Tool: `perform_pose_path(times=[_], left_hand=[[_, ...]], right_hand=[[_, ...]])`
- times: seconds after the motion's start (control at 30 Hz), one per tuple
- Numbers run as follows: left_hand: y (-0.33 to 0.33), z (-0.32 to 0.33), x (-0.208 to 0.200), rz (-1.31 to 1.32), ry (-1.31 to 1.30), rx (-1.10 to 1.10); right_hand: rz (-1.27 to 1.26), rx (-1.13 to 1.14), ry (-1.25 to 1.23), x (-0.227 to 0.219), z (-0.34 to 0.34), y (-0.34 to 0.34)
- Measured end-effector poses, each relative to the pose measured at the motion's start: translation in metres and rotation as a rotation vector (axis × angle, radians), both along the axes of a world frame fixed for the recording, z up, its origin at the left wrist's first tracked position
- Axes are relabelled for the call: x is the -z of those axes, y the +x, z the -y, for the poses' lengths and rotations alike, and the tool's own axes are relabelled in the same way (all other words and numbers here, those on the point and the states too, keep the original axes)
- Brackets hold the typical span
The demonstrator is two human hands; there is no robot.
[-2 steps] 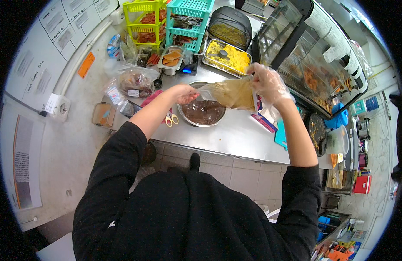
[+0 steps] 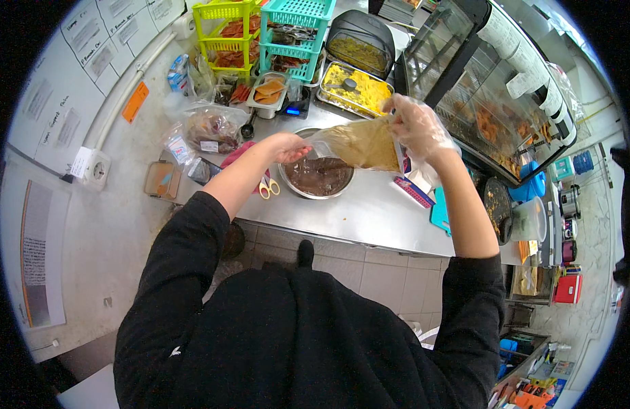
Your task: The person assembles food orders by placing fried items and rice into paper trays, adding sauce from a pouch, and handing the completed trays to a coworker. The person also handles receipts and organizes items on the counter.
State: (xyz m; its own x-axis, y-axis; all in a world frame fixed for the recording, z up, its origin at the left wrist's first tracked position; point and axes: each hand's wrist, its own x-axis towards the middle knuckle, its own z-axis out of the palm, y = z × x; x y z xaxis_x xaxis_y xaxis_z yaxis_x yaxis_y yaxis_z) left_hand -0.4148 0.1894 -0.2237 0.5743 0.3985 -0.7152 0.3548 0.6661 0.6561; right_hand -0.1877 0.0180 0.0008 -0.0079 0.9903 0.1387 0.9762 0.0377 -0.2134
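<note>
A clear plastic bag (image 2: 366, 145) with a yellowish-brown filling hangs sideways over a round metal bowl (image 2: 340, 195) of dark brown sauce (image 2: 320, 177). My right hand (image 2: 418, 127), in a clear plastic glove, is closed on the bag's right end. At the opposite end, above the bowl's left rim, my bare left hand (image 2: 285, 147) has its fingers curled round the loose clear plastic of the bag. Part of the bowl's far side is hidden by the bag. Beside the bowl, to the left, lie yellow-handled scissors (image 2: 266, 187).
Behind the bowl stand a metal tray of yellow food (image 2: 359, 88), a scale (image 2: 296, 108) and stacked baskets (image 2: 298, 41). A glass display case (image 2: 465, 88) borders the right. A pink-and-blue box (image 2: 416, 191) and a turquoise board (image 2: 440, 211) lie near the front edge.
My right hand has shifted very slightly to the left, and the bag has moved a little with it. My left hand stays in place.
</note>
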Motion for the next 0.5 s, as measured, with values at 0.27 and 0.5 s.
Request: perform_pose_path(times=[0.27,0.5], left_hand=[[-0.008,-0.005,0.014,0.012,-0.111,-0.045],[-0.015,-0.012,0.031,0.028,-0.167,-0.053]], right_hand=[[0.125,-0.114,-0.16,-0.026,-0.049,-0.044],[0.202,-0.226,-0.188,-0.028,-0.06,-0.064]])
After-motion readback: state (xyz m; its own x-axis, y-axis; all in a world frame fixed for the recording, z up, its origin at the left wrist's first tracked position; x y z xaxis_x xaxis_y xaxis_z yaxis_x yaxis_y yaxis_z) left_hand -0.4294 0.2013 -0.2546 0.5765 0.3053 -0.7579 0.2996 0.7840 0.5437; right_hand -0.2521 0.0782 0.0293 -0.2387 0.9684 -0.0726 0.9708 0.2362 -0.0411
